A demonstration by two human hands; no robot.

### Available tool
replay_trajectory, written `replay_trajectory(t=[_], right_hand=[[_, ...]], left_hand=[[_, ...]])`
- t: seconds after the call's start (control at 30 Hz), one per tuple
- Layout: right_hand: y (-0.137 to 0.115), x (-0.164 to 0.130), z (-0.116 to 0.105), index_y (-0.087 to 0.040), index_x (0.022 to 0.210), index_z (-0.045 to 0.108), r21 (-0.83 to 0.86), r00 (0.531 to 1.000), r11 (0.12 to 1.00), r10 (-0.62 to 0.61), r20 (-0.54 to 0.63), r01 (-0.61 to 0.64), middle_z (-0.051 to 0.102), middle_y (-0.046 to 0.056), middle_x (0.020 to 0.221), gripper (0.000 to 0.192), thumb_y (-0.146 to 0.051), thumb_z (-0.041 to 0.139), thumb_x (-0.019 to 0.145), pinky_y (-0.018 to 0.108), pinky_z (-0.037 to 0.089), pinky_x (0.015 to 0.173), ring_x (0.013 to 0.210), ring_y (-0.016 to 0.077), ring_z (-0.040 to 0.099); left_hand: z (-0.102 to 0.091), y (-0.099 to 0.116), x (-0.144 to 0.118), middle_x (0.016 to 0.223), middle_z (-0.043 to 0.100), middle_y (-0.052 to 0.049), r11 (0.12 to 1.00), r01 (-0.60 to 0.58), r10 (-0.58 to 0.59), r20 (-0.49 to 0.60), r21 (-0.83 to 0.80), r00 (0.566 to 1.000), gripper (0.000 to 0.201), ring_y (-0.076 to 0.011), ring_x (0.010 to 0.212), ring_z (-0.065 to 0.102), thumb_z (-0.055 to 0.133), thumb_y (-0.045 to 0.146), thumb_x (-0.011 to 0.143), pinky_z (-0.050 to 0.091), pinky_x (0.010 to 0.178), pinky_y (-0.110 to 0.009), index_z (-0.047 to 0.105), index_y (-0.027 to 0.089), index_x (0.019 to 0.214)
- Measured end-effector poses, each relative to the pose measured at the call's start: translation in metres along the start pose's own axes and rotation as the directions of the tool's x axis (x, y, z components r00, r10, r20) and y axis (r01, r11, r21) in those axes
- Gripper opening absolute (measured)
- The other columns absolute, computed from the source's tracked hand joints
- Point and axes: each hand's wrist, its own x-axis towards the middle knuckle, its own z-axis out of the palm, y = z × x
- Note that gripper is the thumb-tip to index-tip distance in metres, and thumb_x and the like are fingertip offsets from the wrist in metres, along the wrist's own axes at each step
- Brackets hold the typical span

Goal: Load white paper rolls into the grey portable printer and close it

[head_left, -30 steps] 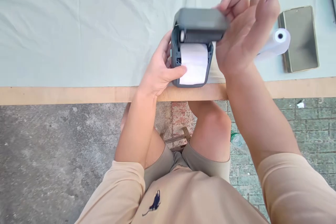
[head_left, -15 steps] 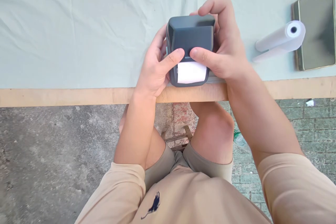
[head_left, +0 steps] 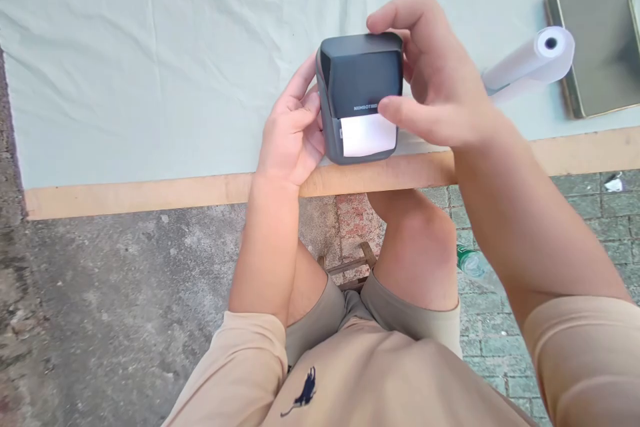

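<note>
A dark grey label printer (head_left: 363, 80) marked NIIMBOT is held above the table's front edge. White label paper (head_left: 369, 135) shows at its lower front. My left hand (head_left: 295, 130) grips the printer's left side, with the thumb along that side and the other fingers partly hidden behind it. My right hand (head_left: 435, 80) holds the right side. Its thumb presses on the cover near the lettering, while the index finger bends over the top edge.
On the pale cloth (head_left: 200, 67) to the right stands a white paper roll (head_left: 525, 63), partly unwound. Beyond it a phone (head_left: 595, 43) rests on a box-like thing. The wooden table edge (head_left: 210, 195) runs in front of me. A green-labelled plastic bottle (head_left: 473, 262) is on the ground.
My left thumb has moved off the printer's front to its left side. The right thumb has slid slightly right on the cover, uncovering more of the lettering. The view has turned a little.
</note>
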Motion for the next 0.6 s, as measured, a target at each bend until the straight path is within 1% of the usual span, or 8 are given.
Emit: replay_trajectory(t=[0.1,0.17,0.27,0.33,0.37,0.47,0.53,0.6], right_hand=[[-0.008,0.0,-0.016,-0.026,0.119,0.043,0.087,0.992,0.991,-0.106,0.063,0.1,0.048,0.009,0.126,0.044,-0.035,0.058,0.079,0.031,0.046,0.087,0.121,0.0192,0.044],[-0.013,0.0,-0.02,-0.024,0.116,0.046,-0.002,0.992,0.992,-0.127,0.022,0.127,0.05,0.011,0.121,0.042,-0.037,0.061,0.079,0.032,0.047,0.084,0.12,0.0209,0.045],[-0.02,0.001,-0.018,-0.023,0.092,0.048,-0.17,0.961,0.983,-0.115,-0.253,0.073,0.056,0.007,0.093,0.023,-0.037,0.061,0.08,0.032,0.045,0.068,0.091,0.0197,0.055],[-0.025,0.004,-0.014,-0.024,0.076,0.04,-0.144,0.897,0.989,-0.035,-0.44,-0.032,0.048,0.0,0.075,0.018,-0.029,0.056,0.084,0.03,0.041,0.059,0.067,0.0144,0.051],[-0.028,0.006,-0.013,-0.024,0.073,0.037,-0.088,0.878,0.994,0.011,-0.478,-0.06,0.045,-0.002,0.071,0.021,-0.024,0.053,0.085,0.029,0.04,0.058,0.062,0.0129,0.049],[-0.032,0.014,-0.013,-0.024,0.075,0.042,0.021,0.927,1.0,0.027,-0.373,-0.02,0.055,-0.002,0.076,0.014,-0.018,0.051,0.084,0.028,0.045,0.062,0.071,0.0134,0.058],[-0.03,0.02,-0.016,-0.024,0.078,0.051,-0.088,0.967,0.996,-0.027,-0.254,0.005,0.064,-0.002,0.082,0.007,-0.019,0.053,0.082,0.031,0.047,0.071,0.079,0.016,0.06],[-0.025,0.025,-0.02,-0.025,0.08,0.058,-0.28,0.993,0.96,-0.053,-0.11,0.021,0.068,-0.002,0.082,0.005,-0.022,0.056,0.079,0.034,0.045,0.069,0.079,0.0193,0.058]], left_hand=[[0.003,0.0,0.001,0.105,0.061,-0.001,1.0,0.002,-0.002,0.007,-0.021,1.0,0.047,-0.0248,0.116,0.058,0.058,0.043,0.079,0.05,0.096,-0.04,0.048,0.034,0.124],[0.004,-0.001,0.003,0.106,0.062,-0.001,1.0,-0.007,0.007,-0.004,-0.016,1.0,0.049,-0.0256,0.118,0.056,0.059,0.044,0.078,0.048,0.099,-0.041,0.048,0.034,0.125],[0.003,-0.002,0.006,0.112,0.061,-0.002,0.999,-0.019,0.018,-0.02,-0.044,1.0,0.05,-0.0268,0.122,0.054,0.06,0.042,0.078,0.048,0.1,-0.043,0.048,0.031,0.126],[0.003,-0.001,0.007,0.113,0.061,-0.001,0.995,-0.01,0.009,-0.011,-0.102,1.0,0.045,-0.0267,0.124,0.053,0.056,0.04,0.08,0.049,0.1,-0.041,0.051,0.03,0.124],[0.004,0.001,0.007,0.112,0.062,-0.001,0.991,-0.002,0.003,0.002,-0.135,1.0,0.042,-0.0264,0.125,0.052,0.054,0.04,0.082,0.049,0.099,-0.04,0.053,0.028,0.121],[0.008,0.006,0.004,0.11,0.063,0.0,0.975,0.013,-0.003,0.049,-0.221,0.999,0.035,-0.025,0.13,0.049,0.051,0.037,0.085,0.05,0.1,-0.036,0.055,0.026,0.117],[0.011,0.01,0.0,0.115,0.063,0.001,0.966,0.021,0.0,0.078,-0.258,0.997,0.034,-0.0244,0.132,0.046,0.055,0.031,0.085,0.05,0.102,-0.035,0.054,0.026,0.118],[0.012,0.011,-0.002,0.118,0.063,0.001,0.958,0.024,0.005,0.098,-0.286,0.995,0.034,-0.0247,0.134,0.045,0.057,0.027,0.085,0.05,0.103,-0.035,0.053,0.027,0.119]])
